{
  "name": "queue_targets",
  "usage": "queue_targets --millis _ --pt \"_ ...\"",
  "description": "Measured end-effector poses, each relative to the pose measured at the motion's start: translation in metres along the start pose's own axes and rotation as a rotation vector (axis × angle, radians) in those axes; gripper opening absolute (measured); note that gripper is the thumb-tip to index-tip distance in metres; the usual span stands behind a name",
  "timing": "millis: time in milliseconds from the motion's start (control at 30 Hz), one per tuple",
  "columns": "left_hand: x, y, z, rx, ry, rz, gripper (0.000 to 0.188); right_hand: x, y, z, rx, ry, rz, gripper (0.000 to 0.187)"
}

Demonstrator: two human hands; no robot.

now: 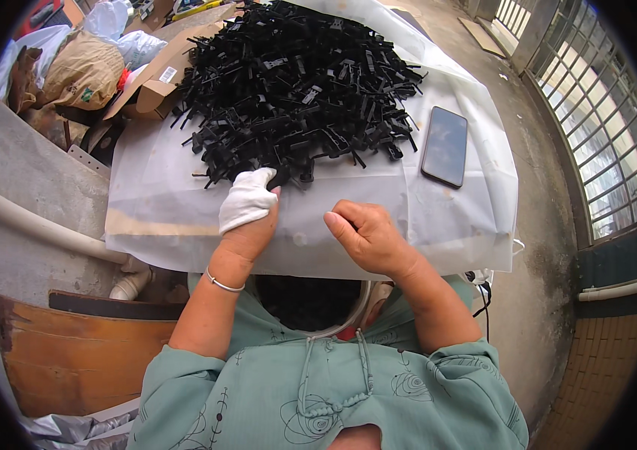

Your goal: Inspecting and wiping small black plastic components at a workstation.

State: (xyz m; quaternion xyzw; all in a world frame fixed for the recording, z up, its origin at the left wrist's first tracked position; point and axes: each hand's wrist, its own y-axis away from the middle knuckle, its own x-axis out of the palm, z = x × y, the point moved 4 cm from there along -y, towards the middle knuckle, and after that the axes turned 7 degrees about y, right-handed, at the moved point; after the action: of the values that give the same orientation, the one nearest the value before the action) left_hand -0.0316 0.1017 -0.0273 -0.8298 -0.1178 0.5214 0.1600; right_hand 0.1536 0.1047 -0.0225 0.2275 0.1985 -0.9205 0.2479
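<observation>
A large heap of small black plastic parts (296, 90) lies on the white-sheeted table (363, 255). At its near edge is my left hand (249, 199), in a white glove that leaves the thumb bare. Its fingers are closed on a black plastic part (281, 178), which the glove partly hides. My bare right hand (369, 235) hovers over the sheet, nearer to me than the heap. Its fingers are curled in with the thumb against them, so whatever they may hold is hidden. Below the table edge, between my legs, a round tub (311, 300) has dark contents.
A dark-screened phone (444, 147) lies on the sheet to the right of the heap. Left of the heap are an opened cardboard box (155, 88) and several bags (82, 67). A white pipe (41, 221) runs along the left wall. A barred window (596, 112) is at the right.
</observation>
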Motion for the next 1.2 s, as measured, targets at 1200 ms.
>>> queue_targets --millis 1200 --pt "-0.004 0.041 -0.039 -0.415 1.394 0.498 0.028 0.014 0.011 0.023 -0.332 -0.192 -0.117 0.014"
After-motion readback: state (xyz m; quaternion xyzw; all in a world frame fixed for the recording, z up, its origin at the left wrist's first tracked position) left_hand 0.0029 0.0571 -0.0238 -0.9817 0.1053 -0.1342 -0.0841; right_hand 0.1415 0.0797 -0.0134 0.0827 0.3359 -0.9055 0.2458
